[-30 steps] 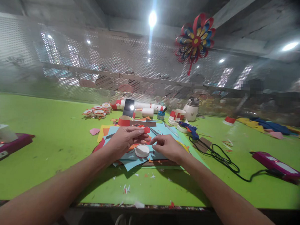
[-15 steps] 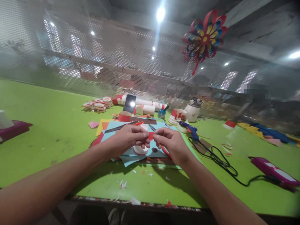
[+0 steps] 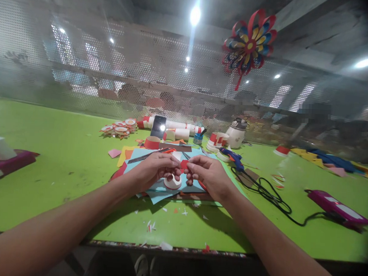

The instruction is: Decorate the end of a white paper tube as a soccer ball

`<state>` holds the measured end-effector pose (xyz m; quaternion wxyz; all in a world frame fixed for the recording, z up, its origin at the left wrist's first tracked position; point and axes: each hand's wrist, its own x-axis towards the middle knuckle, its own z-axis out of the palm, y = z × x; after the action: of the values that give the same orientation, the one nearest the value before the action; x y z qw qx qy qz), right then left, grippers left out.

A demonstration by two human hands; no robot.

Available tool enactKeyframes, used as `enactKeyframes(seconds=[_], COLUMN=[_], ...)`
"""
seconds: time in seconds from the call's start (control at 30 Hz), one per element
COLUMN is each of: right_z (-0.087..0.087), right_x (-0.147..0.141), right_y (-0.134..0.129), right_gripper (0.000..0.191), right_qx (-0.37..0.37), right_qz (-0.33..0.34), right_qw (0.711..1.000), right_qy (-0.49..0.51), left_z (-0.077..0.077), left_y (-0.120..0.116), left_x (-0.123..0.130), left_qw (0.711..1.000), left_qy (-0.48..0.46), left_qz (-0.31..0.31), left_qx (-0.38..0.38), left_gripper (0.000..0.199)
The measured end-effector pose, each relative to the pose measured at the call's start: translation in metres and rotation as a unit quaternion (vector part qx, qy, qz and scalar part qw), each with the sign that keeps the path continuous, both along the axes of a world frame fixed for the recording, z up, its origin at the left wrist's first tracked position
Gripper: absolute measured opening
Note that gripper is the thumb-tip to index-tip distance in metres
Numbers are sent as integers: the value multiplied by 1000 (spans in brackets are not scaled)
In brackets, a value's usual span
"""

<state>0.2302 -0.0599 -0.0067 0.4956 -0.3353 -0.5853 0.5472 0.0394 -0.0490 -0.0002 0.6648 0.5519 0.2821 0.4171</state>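
Between both hands is a small piece of red paper [image 3: 184,165], held above the pile of coloured sheets. My left hand [image 3: 161,168] pinches its left side with thumb and fingertips. The thumb and index finger of my right hand [image 3: 207,171] grip its right side. Just below them a white paper cup piece [image 3: 172,182] with a red rim sits on the light blue paper [image 3: 160,196]. Scissors with red handles [image 3: 168,150] lie behind my left hand. Another red handle [image 3: 202,186] shows partly behind my right hand.
A blue glue gun [image 3: 233,157] with a black cord lies to the right, near a purple power strip [image 3: 338,208]. Behind the papers stand a phone [image 3: 158,127], white tubes [image 3: 181,134], a blue jar [image 3: 198,138] and a white bottle [image 3: 236,134]. Paper scraps [image 3: 151,226] dot the front edge.
The red paper and my fingertips have shifted slightly left, and the paper shows at a slightly different angle. More of the white cup piece is visible below. Both hands still hold the paper.
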Motion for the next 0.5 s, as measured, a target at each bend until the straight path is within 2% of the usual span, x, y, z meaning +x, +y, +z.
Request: enactKeyframes(seconds=[0.23,0.5], right_z=[0,1], right_x=[-3,-9], right_y=[-2,-4], right_gripper=[21,20], right_qx=[5,51], right_qz=[-19,-51], right_qw=[1000,996], right_qy=[-12,-58], left_z=[1,2], left_y=[-2,-3], left_x=[2,5], left_qw=[1000,995], left_qy=[22,81], left_qz=[13,52], left_qx=[12,31], left_gripper=[16,18])
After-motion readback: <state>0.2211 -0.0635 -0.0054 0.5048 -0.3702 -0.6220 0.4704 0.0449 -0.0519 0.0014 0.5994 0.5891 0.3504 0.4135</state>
